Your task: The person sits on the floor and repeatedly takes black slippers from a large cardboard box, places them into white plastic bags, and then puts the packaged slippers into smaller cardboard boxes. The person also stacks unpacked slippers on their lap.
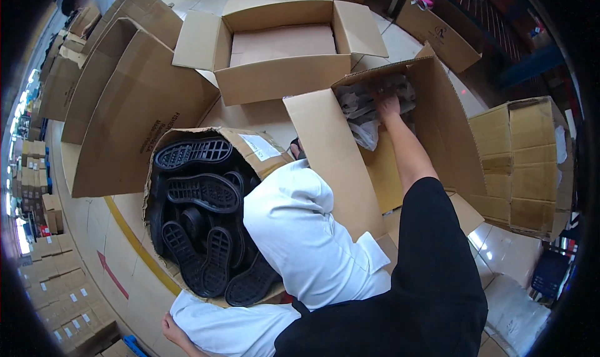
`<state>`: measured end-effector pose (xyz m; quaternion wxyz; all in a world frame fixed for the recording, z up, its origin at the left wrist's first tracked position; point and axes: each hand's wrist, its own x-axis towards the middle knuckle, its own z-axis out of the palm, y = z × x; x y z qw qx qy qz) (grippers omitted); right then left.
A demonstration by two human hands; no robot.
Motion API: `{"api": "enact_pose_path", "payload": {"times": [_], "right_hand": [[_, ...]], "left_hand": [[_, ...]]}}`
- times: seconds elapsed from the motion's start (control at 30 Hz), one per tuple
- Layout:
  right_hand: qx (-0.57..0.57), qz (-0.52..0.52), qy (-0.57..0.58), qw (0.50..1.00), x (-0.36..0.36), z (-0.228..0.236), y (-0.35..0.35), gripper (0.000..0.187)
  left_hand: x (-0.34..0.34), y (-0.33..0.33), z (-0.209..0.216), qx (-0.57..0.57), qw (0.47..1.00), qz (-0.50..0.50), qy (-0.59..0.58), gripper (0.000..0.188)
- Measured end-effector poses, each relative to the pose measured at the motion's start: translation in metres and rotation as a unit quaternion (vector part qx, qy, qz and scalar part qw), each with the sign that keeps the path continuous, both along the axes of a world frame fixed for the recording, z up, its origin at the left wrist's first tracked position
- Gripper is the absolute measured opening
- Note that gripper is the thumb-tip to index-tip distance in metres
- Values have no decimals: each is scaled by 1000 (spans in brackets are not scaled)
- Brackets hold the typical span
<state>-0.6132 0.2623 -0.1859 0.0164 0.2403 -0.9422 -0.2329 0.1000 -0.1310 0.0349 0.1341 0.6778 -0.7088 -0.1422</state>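
Observation:
My right hand [387,103] reaches down into an open cardboard box [330,144] at the right, its fingers closed into a crumpled clear plastic bag [364,132]; the fingertips are lost in the plastic. At the lower left, my left hand [172,332] rests against my white trouser leg [231,322], with its fingers mostly hidden. Between the hands, close to my knee, stands a carton [149,188] full of black shoe soles [203,193] with grid-patterned undersides. A white label [260,147] is stuck on its flap.
Beyond stands another open carton [281,79] with a flat cardboard sheet inside. Large upright cardboard panels [134,113] lean at the left. Stacked cartons [522,163] stand at the right. A yellow floor line [140,244] runs past the sole carton. Another person [87,1] is at the far left.

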Motion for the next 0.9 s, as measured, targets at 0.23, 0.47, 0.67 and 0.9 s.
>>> {"api": "enact_pose_path", "payload": {"times": [0.23,0.47,0.67,0.9], "right_hand": [[-150,4,-12,989,-11,-21,15,57],[-119,80,69,987,-20,-38,24,60],[-86,19,-57,994,-8,-16,17,64],[-118,-81,-136,980,42,17,14,75]], "left_hand": [[-7,-12,2,10,1000,26,-12,32],[-18,-19,2,20,996,30,-77,32],[-32,-13,5,27,998,9,-56,30],[-23,-14,-3,-5,1000,3,-18,28]]}}
